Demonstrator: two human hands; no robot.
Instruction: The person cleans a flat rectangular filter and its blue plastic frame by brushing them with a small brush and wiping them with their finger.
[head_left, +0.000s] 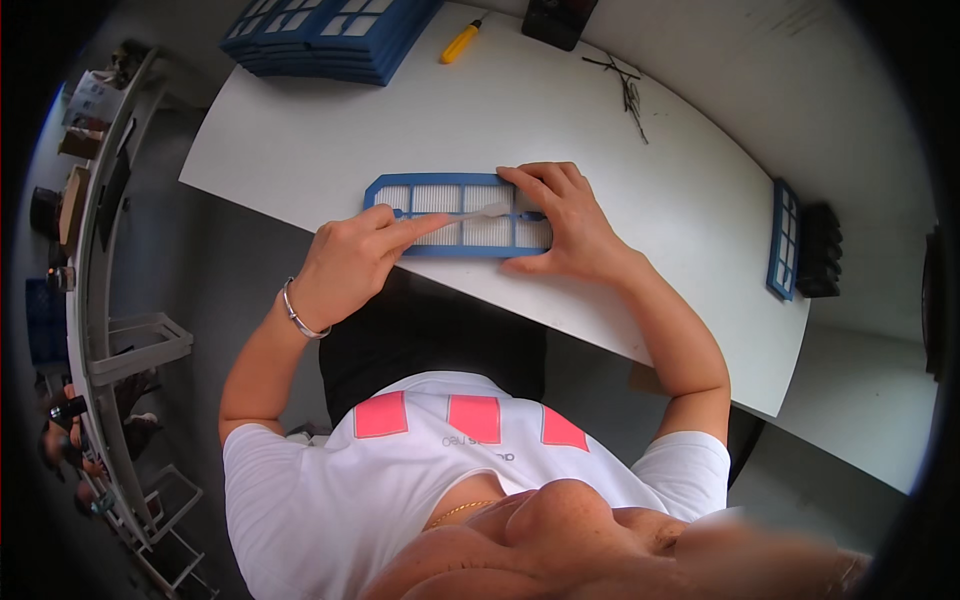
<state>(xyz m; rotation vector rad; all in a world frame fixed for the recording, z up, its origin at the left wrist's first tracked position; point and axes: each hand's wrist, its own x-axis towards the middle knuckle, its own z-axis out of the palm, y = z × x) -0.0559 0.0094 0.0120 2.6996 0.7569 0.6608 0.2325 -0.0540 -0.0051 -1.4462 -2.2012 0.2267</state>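
Note:
A blue-framed rectangular pleated filter (461, 178) lies on the white table near its front edge, its white pleats showing between blue ribs. My left hand (356, 251) is over the filter's left part, closed round a thin pale tool (491, 211) with a flat, widened tip. My index finger lies along the tool, and the tip is over the filter's middle rib. The tool's handle is hidden under my hand. My right hand (581, 229) grips the filter's right end, fingers at the far edge and thumb by the near edge.
Stacked blue-framed filters (322, 56) stand at the far left of the table (300, 150). Farther back are a yellow-handled tool (460, 43), a black container (559, 19) and thin dark strips (628, 94). Another blue-framed filter (783, 240) stands upright at right beside black parts (819, 251).

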